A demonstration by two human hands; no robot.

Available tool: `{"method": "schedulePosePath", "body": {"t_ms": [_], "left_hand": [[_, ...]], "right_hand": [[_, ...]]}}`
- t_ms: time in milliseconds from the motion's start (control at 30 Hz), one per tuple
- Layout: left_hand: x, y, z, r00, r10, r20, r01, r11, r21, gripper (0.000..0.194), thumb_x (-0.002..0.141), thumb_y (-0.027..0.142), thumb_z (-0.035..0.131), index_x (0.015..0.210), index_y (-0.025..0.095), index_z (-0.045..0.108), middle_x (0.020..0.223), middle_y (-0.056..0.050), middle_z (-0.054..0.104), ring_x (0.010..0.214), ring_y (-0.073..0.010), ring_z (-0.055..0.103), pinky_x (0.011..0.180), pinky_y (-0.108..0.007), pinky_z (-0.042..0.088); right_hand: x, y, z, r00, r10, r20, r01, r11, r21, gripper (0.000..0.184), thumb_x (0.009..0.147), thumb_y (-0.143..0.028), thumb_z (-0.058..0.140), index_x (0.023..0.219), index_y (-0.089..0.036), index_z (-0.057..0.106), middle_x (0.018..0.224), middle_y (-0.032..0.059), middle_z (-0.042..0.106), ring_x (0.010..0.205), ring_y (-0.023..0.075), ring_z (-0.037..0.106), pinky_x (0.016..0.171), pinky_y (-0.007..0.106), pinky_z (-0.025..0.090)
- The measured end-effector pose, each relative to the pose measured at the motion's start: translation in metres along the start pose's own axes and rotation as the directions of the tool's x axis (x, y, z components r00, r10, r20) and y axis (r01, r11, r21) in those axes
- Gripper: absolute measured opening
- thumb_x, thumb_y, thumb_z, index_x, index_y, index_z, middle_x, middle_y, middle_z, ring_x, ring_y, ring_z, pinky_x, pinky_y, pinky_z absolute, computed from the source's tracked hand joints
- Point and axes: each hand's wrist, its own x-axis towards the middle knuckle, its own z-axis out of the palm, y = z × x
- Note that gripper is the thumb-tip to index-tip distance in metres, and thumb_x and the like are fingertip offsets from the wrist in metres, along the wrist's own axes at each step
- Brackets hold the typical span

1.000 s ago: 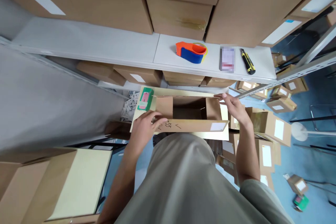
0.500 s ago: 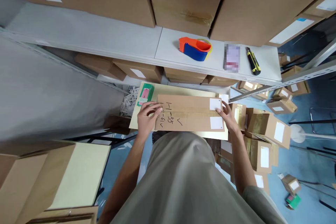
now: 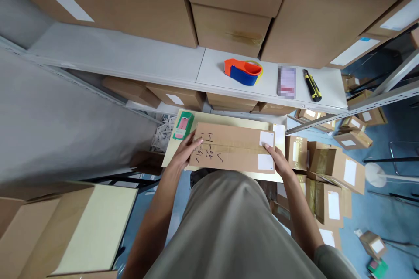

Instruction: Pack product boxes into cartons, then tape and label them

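A long brown cardboard box with handwritten marks, a strip of tape and two white labels is over a pale yellow board. My left hand grips its left end, the thumb on top and the other fingers partly hidden at the side. At the opposite end, my right hand holds the box with its thumb near the labels; its remaining fingers are mostly out of sight. A small green box with a pink panel lies on the board, just beyond my left hand.
On the grey shelf ahead lie an orange and blue tape dispenser, a blurred-out packet and a yellow-black utility knife. Large cartons stand behind them. More boxes are piled at right. An open carton is at left.
The long box has shifted slightly left and now sits a little tilted compared with the board. My left hand has closed in on its left end. The view has tipped up slightly.
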Motion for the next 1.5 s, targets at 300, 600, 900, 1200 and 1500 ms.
{"method": "schedulePosePath", "body": {"t_ms": [300,600,900,1200,1500], "left_hand": [[0.023,0.037,-0.005,0.917,0.393,0.07,-0.379,0.803,0.461,0.097,0.071,0.049,0.101,0.158,0.023,0.068,0.171,-0.017,0.063,0.165,-0.0425,0.054,0.138,-0.059,0.044],[0.035,0.155,0.143,0.71,0.651,0.267,-0.575,0.318,0.754,0.053,0.1,0.018,0.076,0.153,0.024,0.072,0.162,-0.011,0.073,0.156,-0.0346,0.063,0.137,-0.058,0.042],[0.021,0.149,0.151,0.764,0.625,0.161,-0.467,0.363,0.806,0.046,0.105,0.018,0.07,0.149,0.028,0.075,0.156,-0.008,0.077,0.153,-0.0331,0.066,0.134,-0.055,0.044],[0.023,0.127,0.148,0.765,0.623,0.164,-0.561,0.519,0.645,0.037,0.102,0.018,0.073,0.138,0.021,0.078,0.149,-0.014,0.081,0.145,-0.0379,0.072,0.133,-0.063,0.047],[-0.063,0.057,0.11,0.717,0.697,0.025,-0.684,0.695,0.221,0.032,0.103,0.046,0.079,0.126,0.023,0.075,0.121,-0.01,0.084,0.109,-0.0245,0.083,0.105,-0.041,0.067]], "right_hand": [[0.005,-0.026,-0.004,0.881,-0.434,-0.186,0.257,0.771,-0.583,0.114,0.078,-0.092,0.082,0.16,-0.014,0.065,0.164,0.0283,0.067,0.153,0.0521,0.064,0.127,0.069,0.052],[0.091,-0.21,0.107,0.627,-0.706,0.329,0.529,0.075,-0.845,0.059,0.113,-0.031,0.056,0.167,-0.006,0.051,0.163,0.0293,0.063,0.15,0.0386,0.062,0.128,0.052,0.049],[0.144,-0.226,0.162,0.736,-0.653,0.179,0.193,-0.051,-0.98,0.052,0.109,-0.023,0.058,0.153,0.004,0.054,0.16,0.0376,0.055,0.149,0.042,0.05,0.126,0.051,0.039],[0.142,-0.239,0.154,0.835,-0.489,0.252,0.262,-0.05,-0.964,0.054,0.112,-0.014,0.049,0.159,0.012,0.046,0.155,0.042,0.064,0.15,0.0386,0.06,0.133,0.051,0.034],[0.008,-0.138,0.109,0.703,-0.558,0.44,0.692,0.679,-0.244,0.068,0.101,-0.082,0.071,0.136,-0.023,0.067,0.128,0.0129,0.082,0.118,0.0322,0.078,0.111,0.049,0.063]]}}
